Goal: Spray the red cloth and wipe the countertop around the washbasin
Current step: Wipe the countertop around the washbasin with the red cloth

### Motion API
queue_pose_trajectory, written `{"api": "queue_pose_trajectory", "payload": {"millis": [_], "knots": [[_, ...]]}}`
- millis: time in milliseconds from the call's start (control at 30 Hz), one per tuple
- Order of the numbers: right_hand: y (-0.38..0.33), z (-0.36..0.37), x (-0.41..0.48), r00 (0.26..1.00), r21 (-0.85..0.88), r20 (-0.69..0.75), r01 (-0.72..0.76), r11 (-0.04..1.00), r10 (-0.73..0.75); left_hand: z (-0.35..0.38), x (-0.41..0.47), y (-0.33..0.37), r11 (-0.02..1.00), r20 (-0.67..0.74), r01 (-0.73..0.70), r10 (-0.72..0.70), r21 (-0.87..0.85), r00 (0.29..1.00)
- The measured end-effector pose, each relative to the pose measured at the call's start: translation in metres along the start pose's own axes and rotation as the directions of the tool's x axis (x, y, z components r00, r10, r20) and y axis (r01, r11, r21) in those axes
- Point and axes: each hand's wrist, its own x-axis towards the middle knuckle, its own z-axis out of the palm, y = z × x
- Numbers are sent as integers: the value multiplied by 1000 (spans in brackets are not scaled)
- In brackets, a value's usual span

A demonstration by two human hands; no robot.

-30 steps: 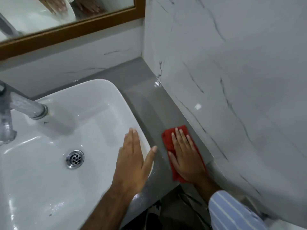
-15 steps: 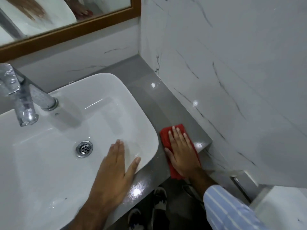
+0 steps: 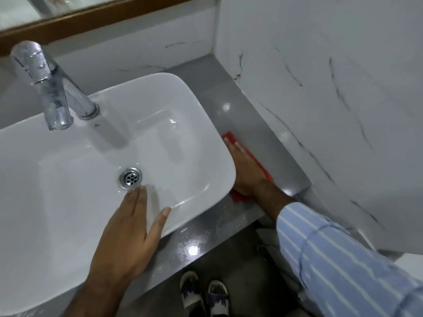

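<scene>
One chrome tap [image 3: 49, 88] stands upper left over one white rectangular ceramic washbasin [image 3: 96, 161], whose right rim hides part of the right hand [image 3: 246, 170]. Left hand [image 3: 128, 234] lies flat, fingers extended, holding nothing, on the basin's front rim. Right of centre, the right hand's flat fingers press one red cloth [image 3: 263, 168] onto the grey speckled countertop [image 3: 247, 115] beside one white marble wall [image 3: 332, 110].

Bathroom, white washbasin [image 3: 201, 124] with chrome tap [image 3: 49, 88], grey countertop [image 3: 249, 124], marble-look wall tiles [image 3: 332, 99], wood-framed mirror [image 3: 96, 14]

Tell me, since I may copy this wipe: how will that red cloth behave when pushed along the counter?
The red cloth lies flat under the right hand, so it is probably thin and floppy and would bunch without a spread palm. The grey countertop looks glossy, so it should slide easily. Squeezed beside the washbasin, its edge may fold.
</scene>
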Motion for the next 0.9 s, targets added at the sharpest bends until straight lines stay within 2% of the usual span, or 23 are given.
{"api": "queue_pose_trajectory", "payload": {"millis": [67,100,133,200,267,300,367,467,533,567,633,733,800,900], "knots": [[6,1,-37,980,67,25,193,979,-195,-1,-1,2,1000,-7,-4,4,0,1000],[15,1,-49,976,85,28,211,974,-214,0,-1,3,1000,-13,-6,6,9,1000],[24,0,-55,986,75,26,160,984,-162,1,-2,4,1000,-26,-9,10,21,1000],[37,1,-54,994,59,-5,-112,992,113,2,-1,5,998,-62,-22,26,59,998],[29,6,-45,928,77,-29,-368,927,371,2,-2,5,996,-91,-26,35,90,995],[18,9,-43,900,75,-46,-430,900,434,3,0,7,995,-97,-31,40,98,995],[-14,23,-54,904,76,-89,-413,908,418,3,-1,6,994,-102,-31,42,102,994],[-47,40,-92,973,102,-113,-189,977,200,3,-1,4,995,-94,-30,39,95,995],[-43,42,-103,990,117,-93,-94,989,106,3,-2,5,996,-101,-35,44,87,994],[-37,39,-103,987,149,-102,-111,983,127,2,-2,6,996,-105,-39,48,86,993],[-27,32,-96,950,187,-117,-264,946,289,-1,-6,3,994,-124,-34,47,106,991],[-49,27,-86,821,175,-119,-537,825,559,-6,-18,-20,991,-153,35,-14,133,988],[-86,32,-90,806,191,-137,-550,813,576,-9,-27,-32,989,-150,82,-63,126,987],[-133,45,-105,893,170,-147,-401,900,426,-11,-28,-36,987,-154,81,-60,137,986]]}}
